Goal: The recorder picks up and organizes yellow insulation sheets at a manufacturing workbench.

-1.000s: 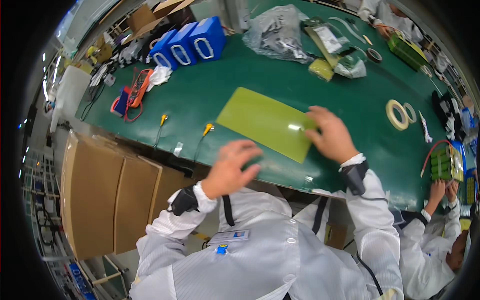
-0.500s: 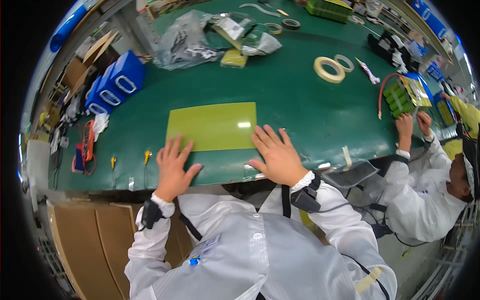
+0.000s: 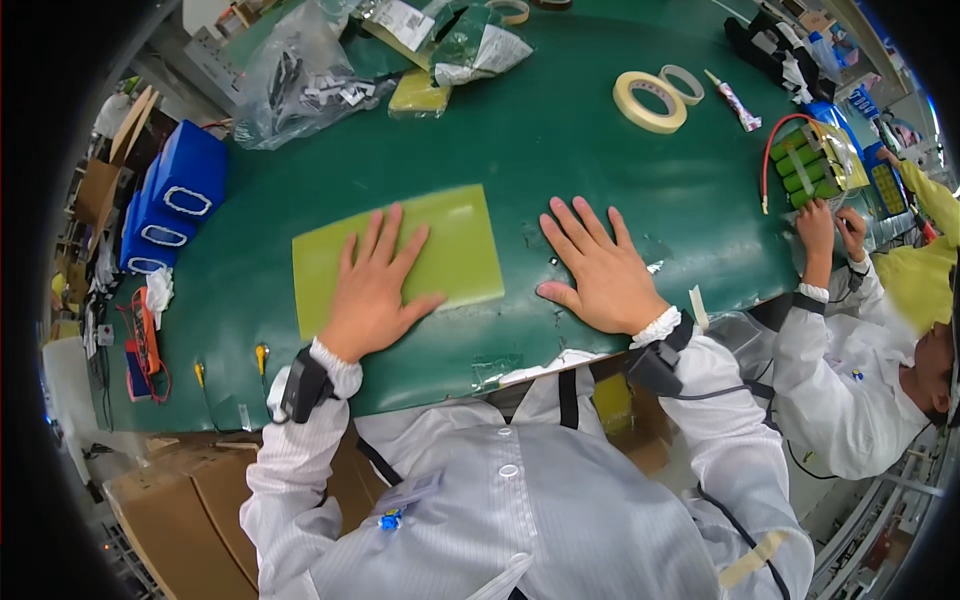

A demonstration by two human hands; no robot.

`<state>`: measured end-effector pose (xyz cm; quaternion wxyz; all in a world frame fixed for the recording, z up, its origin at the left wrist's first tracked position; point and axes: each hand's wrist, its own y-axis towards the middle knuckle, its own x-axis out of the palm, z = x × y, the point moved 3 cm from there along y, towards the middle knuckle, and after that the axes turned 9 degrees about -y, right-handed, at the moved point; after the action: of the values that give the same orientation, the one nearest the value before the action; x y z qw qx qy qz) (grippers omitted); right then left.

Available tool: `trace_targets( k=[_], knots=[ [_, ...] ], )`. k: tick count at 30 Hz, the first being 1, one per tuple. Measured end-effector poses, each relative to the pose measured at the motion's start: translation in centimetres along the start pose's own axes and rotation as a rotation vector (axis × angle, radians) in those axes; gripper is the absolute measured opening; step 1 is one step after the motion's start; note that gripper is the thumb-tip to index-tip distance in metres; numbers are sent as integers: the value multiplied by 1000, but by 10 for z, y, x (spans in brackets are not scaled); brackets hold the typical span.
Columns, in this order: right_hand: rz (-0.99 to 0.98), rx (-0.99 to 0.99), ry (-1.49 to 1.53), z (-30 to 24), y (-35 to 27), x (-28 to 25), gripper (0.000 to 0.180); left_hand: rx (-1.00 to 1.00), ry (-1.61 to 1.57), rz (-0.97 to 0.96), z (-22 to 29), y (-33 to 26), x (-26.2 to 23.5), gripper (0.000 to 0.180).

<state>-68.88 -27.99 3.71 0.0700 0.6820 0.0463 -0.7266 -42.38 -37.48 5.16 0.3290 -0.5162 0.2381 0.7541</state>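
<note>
A flat yellow-green sheet (image 3: pixel 455 235) lies on the green tabletop (image 3: pixel 450 345) in front of me. My left hand (image 3: pixel 378 275) rests flat over the sheet's middle and lower part, fingers spread and pointing away from me. Part of the sheet is hidden under that hand. To the right of the sheet, my right hand (image 3: pixel 600 265) lies with spread fingers on the bare tabletop, apart from the sheet. Neither hand grips anything.
Masking tape (image 3: pixel 640 103) and a thinner roll (image 3: pixel 683 85) lie beyond my right hand, near a tube (image 3: pixel 735 103). Plastic bags (image 3: pixel 300 85) lie at the far left, blue cases (image 3: pixel 185 185) left. A co-worker's hands (image 3: pixel 820 225) touch a green battery pack (image 3: pixel 805 165).
My left hand has slid further onto the sheet. My right hand has left the sheet's right edge and moved right and away from me. The view has shifted and tilted.
</note>
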Motion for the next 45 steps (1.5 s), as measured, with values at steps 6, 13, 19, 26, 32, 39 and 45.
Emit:
trace_targets(
  k=[6,13,19,26,32,39,45],
  knots=[
    [-25,-81,27,16,41,3,80,-13,-25,32,-18,33,10,77],
    [108,-60,-8,28,98,19,72,-89,-37,24,-24,33,-4,82],
    [122,-11,84,29,108,21,64,-89,-64,12,-24,33,-7,84],
    [47,102,534,23,113,11,76,-34,-75,6,-4,35,0,87],
    [88,9,240,2,106,5,83,-123,-9,-20,-38,22,-30,87],
    [100,64,270,0,113,8,68,-247,-105,7,-94,-2,-39,100],
    [118,61,227,1,112,6,67,-238,-170,59,-100,-2,-37,101]
  ],
)
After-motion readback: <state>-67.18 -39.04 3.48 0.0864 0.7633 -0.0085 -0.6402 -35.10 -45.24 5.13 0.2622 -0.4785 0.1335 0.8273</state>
